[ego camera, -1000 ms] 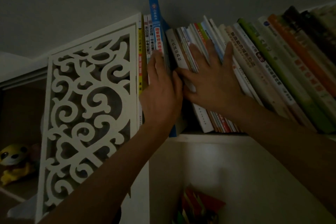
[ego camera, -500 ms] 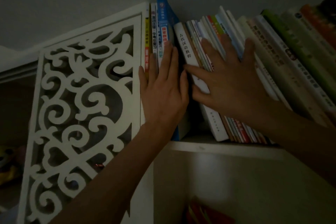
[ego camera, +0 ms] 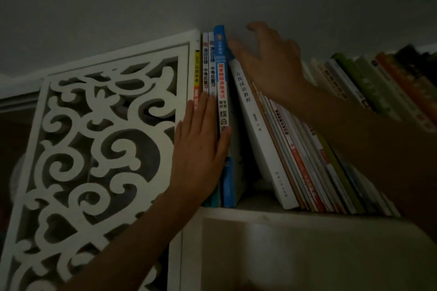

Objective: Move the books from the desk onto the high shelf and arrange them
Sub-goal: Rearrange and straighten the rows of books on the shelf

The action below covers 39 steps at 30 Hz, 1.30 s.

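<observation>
Dim light, view looks up at the high shelf (ego camera: 295, 214). Left hand (ego camera: 201, 149) lies flat, fingers straight and together, pressing against the spines of the upright books at the shelf's left end: a yellow-spined book (ego camera: 196, 71), two white-spined books (ego camera: 208, 64), and its thumb side touches the taller blue book (ego camera: 222, 92). These four stand vertical, tight against the white carved lattice panel (ego camera: 94, 149). Right hand (ego camera: 272, 64) reaches over the top of the leaning row, fingers spread and loosely bent over the top edges of the books; whether it actually grips one cannot be told, the contact is hidden. A white book with black characters (ego camera: 257, 130) leans left, its top touching the blue book, its foot apart from it, leaving a wedge gap at shelf level. Behind it a run of thin books (ego camera: 307, 160) leans the same way, then thicker green and orange spines (ego camera: 378, 87) further right. All books in view sit on the shelf.
</observation>
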Available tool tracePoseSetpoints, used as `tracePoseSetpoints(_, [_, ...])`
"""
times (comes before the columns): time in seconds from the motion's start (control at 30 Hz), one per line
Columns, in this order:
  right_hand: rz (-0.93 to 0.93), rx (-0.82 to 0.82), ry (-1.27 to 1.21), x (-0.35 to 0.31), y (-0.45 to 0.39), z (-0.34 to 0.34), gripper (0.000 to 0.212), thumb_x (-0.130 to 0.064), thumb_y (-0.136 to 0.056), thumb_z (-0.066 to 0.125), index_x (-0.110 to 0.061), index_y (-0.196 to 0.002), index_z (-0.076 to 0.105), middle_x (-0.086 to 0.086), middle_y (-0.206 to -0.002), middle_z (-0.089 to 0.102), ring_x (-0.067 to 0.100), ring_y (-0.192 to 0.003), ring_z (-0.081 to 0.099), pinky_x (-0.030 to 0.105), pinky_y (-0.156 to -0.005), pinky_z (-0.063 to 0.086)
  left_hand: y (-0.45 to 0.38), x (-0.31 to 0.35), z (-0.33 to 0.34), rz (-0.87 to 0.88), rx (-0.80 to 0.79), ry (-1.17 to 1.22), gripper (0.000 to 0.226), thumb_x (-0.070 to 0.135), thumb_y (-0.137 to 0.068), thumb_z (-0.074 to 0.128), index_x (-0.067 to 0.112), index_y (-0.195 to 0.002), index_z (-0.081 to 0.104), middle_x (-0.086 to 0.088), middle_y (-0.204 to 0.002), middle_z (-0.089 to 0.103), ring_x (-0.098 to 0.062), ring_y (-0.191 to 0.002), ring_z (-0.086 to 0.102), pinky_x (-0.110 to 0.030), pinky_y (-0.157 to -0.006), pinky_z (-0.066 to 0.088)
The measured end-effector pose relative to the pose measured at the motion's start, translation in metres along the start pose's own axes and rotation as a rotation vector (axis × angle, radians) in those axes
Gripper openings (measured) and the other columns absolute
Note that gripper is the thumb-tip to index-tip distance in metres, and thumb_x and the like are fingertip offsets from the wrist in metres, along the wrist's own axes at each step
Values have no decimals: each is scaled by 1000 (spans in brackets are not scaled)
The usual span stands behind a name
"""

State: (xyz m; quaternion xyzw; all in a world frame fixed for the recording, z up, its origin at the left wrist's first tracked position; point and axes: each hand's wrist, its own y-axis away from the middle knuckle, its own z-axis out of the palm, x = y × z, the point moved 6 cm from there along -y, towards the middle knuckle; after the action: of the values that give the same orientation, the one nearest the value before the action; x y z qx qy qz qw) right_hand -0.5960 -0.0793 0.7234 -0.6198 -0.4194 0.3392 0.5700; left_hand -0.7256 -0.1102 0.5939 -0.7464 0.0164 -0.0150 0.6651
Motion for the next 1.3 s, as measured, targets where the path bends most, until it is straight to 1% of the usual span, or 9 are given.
tracePoseSetpoints(0.27, [43, -167, 20, -10, -42, 44, 37, -36, -103, 16, -20, -117, 47, -4, -102, 57, 14, -104, 51, 46, -117, 3, 4, -5, 1, 16, 84, 160, 67, 57, -89, 17, 29, -142, -12, 16, -149, -14, 15, -127, -4, -6, -106, -1])
tracePoseSetpoints(0.4, [56, -191, 245, -5, -51, 50, 40, -29, -103, 15, -11, -121, 47, 6, -123, 55, 23, -116, 48, 47, -114, 4, 5, -6, 6, 10, 70, 51, 67, 54, -91, 13, 22, -146, -8, 8, -152, -16, -11, -143, -1, -37, -118, 8])
tracePoseSetpoints(0.57, [-111, -70, 596, -17, -29, 55, 33, -23, -97, 39, -5, -125, 45, 13, -114, 59, 34, -109, 52, 58, -111, 7, 7, -6, 8, -25, 29, 16, 62, 49, -94, 11, 22, -148, -3, -3, -157, -8, -18, -145, -2, -37, -114, 1])
tracePoseSetpoints(0.7, [-108, -78, 437, -14, -12, 42, 45, -34, -102, 26, -11, -140, 33, 14, -126, 56, 33, -122, 44, 49, -112, 12, 9, -1, 3, 18, -7, -100, 56, 45, -97, 9, 27, -149, -2, -8, -157, -9, -21, -144, -5, -42, -111, -6])
tracePoseSetpoints(0.9, [-160, 93, 393, 10, 47, -20, 45, -26, -94, 32, 3, -120, 54, 24, -124, 55, 39, -116, 51, 56, -105, 31, 35, 4, 5, 5, -30, -176, 57, 39, -97, 14, 17, -149, 9, -13, -156, 6, -27, -144, 3, -52, -108, -1])
tracePoseSetpoints(1.0, [-79, 159, 492, 30, 98, -57, 43, -24, -92, 41, 6, -121, 54, 29, -122, 55, 45, -110, 53, 55, -99, 38, 55, 43, -2, 131, 9, 87, 50, 27, -93, 29, 9, -138, 37, -12, -148, 33, -15, -133, 31, -38, -110, 25])
tracePoseSetpoints(1.1, [95, 50, 534, 39, 145, -72, 57, -44, -93, 48, 3, -125, 50, 30, -120, 53, 45, -100, 56, 51, -83, 49, 54, 73, 0, -105, -109, 626, 44, 35, -96, 43, 24, -137, 32, 7, -138, 35, 8, -117, 36, -7, -98, 37])
tracePoseSetpoints(1.23, [453, -357, 743, 57, 168, -71, 83, -69, -85, 27, -16, -147, 12, 15, -135, 46, 30, -107, 57, 35, -78, 47, 30, 80, 41, -392, -227, 785, 74, 35, -90, 54, 20, -148, 9, -2, -143, 31, -3, -118, 36, -13, -91, 31])
tracePoseSetpoints(1.3, [384, -348, 793, 60, 165, -71, 90, -74, -79, 18, -17, -147, 8, 6, -100, 63, 20, -77, 61, 28, -62, 43, 27, 77, 58, -411, -263, 882, 83, 36, -89, 56, 26, -149, -2, -4, -145, 32, -6, -116, 41, -21, -89, 37])
